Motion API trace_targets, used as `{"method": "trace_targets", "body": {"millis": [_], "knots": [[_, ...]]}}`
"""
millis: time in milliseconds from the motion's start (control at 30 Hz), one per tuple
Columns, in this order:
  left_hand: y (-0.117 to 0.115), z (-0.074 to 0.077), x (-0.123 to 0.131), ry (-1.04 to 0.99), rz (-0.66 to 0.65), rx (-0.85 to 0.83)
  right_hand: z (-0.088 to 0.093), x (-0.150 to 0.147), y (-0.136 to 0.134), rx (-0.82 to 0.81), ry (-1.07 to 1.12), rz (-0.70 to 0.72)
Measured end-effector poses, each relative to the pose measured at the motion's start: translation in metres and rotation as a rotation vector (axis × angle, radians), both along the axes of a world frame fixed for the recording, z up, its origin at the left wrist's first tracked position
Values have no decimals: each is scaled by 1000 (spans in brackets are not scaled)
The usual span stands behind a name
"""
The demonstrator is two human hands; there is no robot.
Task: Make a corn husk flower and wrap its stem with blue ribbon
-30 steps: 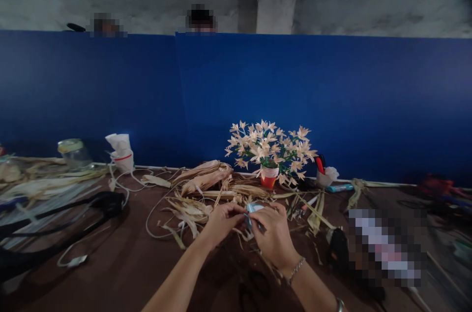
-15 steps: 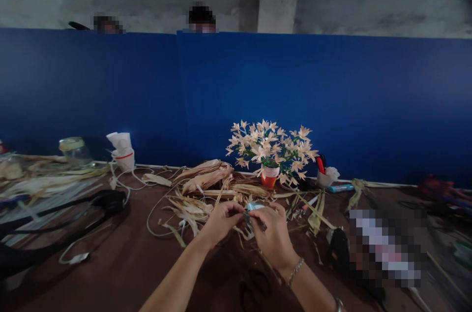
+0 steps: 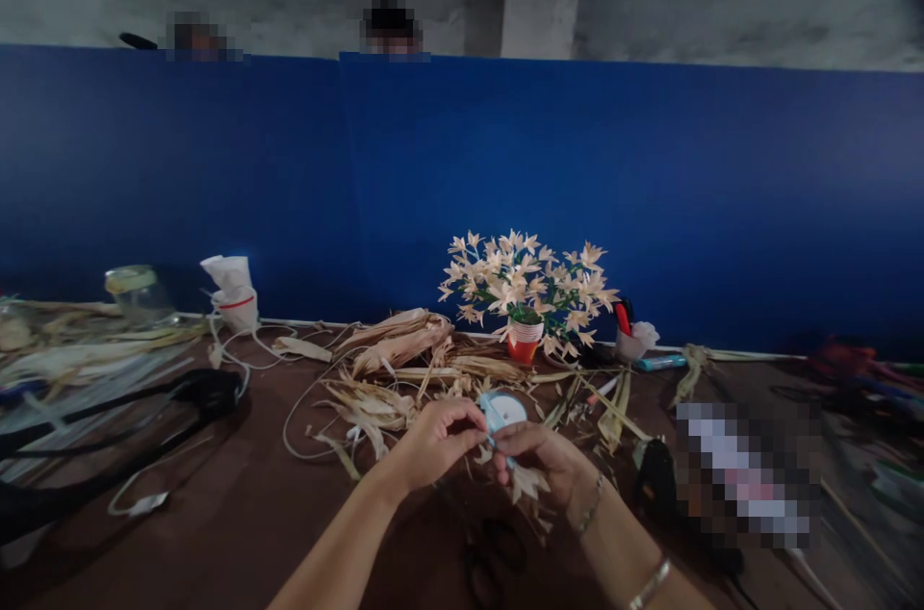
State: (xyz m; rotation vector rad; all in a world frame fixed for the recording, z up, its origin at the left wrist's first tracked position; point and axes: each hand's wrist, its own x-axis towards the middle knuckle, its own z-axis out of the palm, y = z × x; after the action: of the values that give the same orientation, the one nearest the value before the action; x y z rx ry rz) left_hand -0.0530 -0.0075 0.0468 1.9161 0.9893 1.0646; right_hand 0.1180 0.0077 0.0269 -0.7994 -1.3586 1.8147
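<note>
My left hand (image 3: 442, 440) pinches a light blue strip (image 3: 490, 438) near the middle of the table. Close against it, my right hand (image 3: 545, 459) is closed on a small husk flower (image 3: 528, 483), whose pale petals hang below the fingers. Just behind the fingertips is a light blue roll with a white centre (image 3: 509, 411). Beyond my hands, many pale star-shaped flowers (image 3: 516, 278) on green stems stand in a red and white cup (image 3: 525, 341). Dried husks (image 3: 400, 345) lie to the left of the cup.
Black scissors (image 3: 495, 557) lie below my hands. A dark tool (image 3: 656, 485) is at the right, a black strap-like object (image 3: 202, 393) at the left. A white cable (image 3: 289, 427) loops beside the husks. A blue partition (image 3: 404, 167) stands behind, with two people's heads above it.
My right hand has turned and shifted right, and the flower's petals now show beneath it. More of the blue roll is visible. The whole view has shifted slightly.
</note>
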Motion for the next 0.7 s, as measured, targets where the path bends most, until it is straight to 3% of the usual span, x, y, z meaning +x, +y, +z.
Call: {"method": "trace_targets", "body": {"millis": [100, 200, 267, 367, 433, 500, 700], "knots": [[6, -9, -1, -16, 85, -16, 0, -9, -1, 223, -254, -134], [15, -20, 1, -13, 162, -20, 0, -18, -7, 748, -613, -441], [19, -26, 4, -30, 207, -63, -1, -21, -11, 1021, -796, -568], [21, -29, 5, -69, 204, -151, -4, -22, -14, 1161, -913, -604], [20, -29, 3, -81, 149, -174, -4, -21, -13, 1095, -886, -583], [19, -27, -1, -62, 99, -145, -2, -19, -10, 927, -793, -519], [7, -11, 1, -18, 50, -15, 6, -5, 3, 65, -302, -94]]}}
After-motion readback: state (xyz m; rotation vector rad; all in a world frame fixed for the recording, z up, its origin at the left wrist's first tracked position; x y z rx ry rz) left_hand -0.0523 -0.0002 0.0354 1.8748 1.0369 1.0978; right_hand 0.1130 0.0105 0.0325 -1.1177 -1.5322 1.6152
